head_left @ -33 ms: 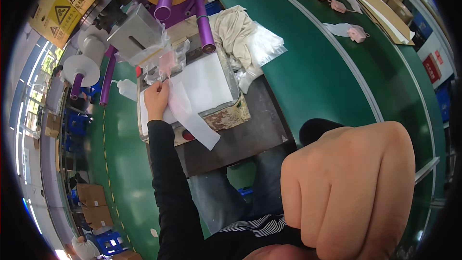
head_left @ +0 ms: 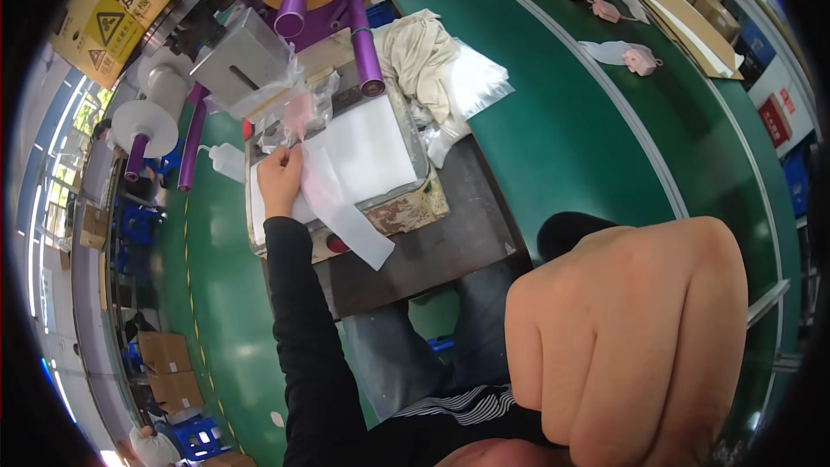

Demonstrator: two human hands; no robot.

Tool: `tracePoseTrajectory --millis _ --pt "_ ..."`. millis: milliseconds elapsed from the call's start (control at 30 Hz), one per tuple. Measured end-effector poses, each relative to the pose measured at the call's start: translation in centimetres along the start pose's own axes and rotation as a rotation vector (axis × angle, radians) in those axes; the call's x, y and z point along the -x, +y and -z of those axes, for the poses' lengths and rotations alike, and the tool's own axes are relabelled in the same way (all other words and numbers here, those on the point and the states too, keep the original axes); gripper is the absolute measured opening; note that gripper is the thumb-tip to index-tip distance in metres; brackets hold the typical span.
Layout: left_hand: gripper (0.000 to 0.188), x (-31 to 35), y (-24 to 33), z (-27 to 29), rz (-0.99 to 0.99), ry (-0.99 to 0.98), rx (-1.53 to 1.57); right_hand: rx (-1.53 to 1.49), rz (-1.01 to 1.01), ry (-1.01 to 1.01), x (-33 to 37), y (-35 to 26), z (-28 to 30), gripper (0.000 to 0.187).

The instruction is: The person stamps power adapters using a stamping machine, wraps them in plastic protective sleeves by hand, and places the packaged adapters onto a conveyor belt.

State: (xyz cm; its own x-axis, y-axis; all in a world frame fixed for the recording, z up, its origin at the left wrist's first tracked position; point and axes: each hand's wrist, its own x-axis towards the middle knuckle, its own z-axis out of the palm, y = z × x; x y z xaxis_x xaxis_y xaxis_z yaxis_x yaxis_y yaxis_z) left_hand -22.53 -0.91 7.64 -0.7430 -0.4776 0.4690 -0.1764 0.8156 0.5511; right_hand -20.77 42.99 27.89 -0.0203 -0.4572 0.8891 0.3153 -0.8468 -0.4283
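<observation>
On the machine's bed my left hand [head_left: 278, 183] is closed, its thumb and fingers pinching the upper end of a translucent whitish strip [head_left: 363, 235]. The strip hangs across a white sheet [head_left: 372, 151] and over the bed's front edge. Just beyond those fingers lies a small pink piece [head_left: 300, 111] amid crumpled clear plastic film [head_left: 327, 93], under the machine head. Close to the camera at the lower right, my right hand [head_left: 627, 337] is raised with its fingers curled in. Only its back shows, so whatever it may hold is hidden.
Purple rollers [head_left: 363, 52] and a grey metal block [head_left: 245, 56] overhang the bed. A beige cloth [head_left: 415, 65] and clear plastic bags [head_left: 475, 82] lie right of it. Pink pieces with strips [head_left: 640, 60] rest on the green bench [head_left: 553, 134]. A white squeeze bottle [head_left: 227, 160] stands left.
</observation>
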Motion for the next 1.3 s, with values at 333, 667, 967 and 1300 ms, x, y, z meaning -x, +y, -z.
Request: tracePoseTrajectory --millis 333,667,967,1300 --pt "0.038 -0.3 -0.4 -0.1 -0.029 -0.005 0.055 -0.054 -0.013 -0.004 0.0 0.1 -0.3 0.007" --pt "0.038 -0.1 -0.1 0.2 0.018 0.004 0.009 -0.020 0.360 0.178 2.3 2.8 -2.2 0.013" --pt "0.038 0.1 -0.3 0.4 0.008 0.007 -0.022 0.009 0.458 0.241 2.2 2.0 -3.6 0.016" --pt "0.035 0.1 -1.1 0.5 -0.107 0.045 0.011 0.227 0.513 0.396 3.4 1.6 -4.6 0.018"
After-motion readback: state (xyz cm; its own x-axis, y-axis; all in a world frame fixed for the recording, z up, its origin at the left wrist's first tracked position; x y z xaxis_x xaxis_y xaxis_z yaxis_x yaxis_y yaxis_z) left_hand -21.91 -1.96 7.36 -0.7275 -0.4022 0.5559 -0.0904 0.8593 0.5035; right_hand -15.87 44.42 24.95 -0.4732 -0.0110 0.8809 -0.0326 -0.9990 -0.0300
